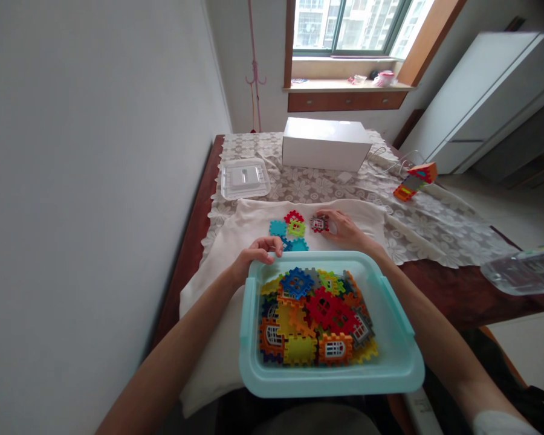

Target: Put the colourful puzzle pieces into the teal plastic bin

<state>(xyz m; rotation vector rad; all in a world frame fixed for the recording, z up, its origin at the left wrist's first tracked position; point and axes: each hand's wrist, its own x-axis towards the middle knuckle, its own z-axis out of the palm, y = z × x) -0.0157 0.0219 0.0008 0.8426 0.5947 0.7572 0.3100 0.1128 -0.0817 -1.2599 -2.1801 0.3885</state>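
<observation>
**A:** Start with the right hand. What is its grip doing?

**B:** It is narrow, with the fingertips pinched on a red-and-grey tile. The tile is low over the white cloth, just beyond the far rim of the teal bin.

**A:** And the left hand?

**B:** It is at the bin's far left corner, with its fingers curled down over the rim. I can't tell whether that grip is closed on anything.

**A:** What lies between the two hands?

**B:** A small cluster of tiles in red, green and teal. They lie flat on the cloth just past the bin's far edge, close to the left fingertips and a little left of the held tile.

**A:** What is inside the bin?

**B:** A loose heap of tiles with toothed edges, in blue, red, yellow, orange and green. Some have little window panes.

**A:** And farther out?

**B:** The cloth runs under the bin. Beyond it, a lace tablecloth covers most of the brown tabletop. Well past the bin's far left corner is a clear lid. Straight beyond the bin sits a white box. Off to the far right of the bin is a small toy house, tilted over. Level with the bin's right side, at the tabletop's edge, is a clear container.
</observation>
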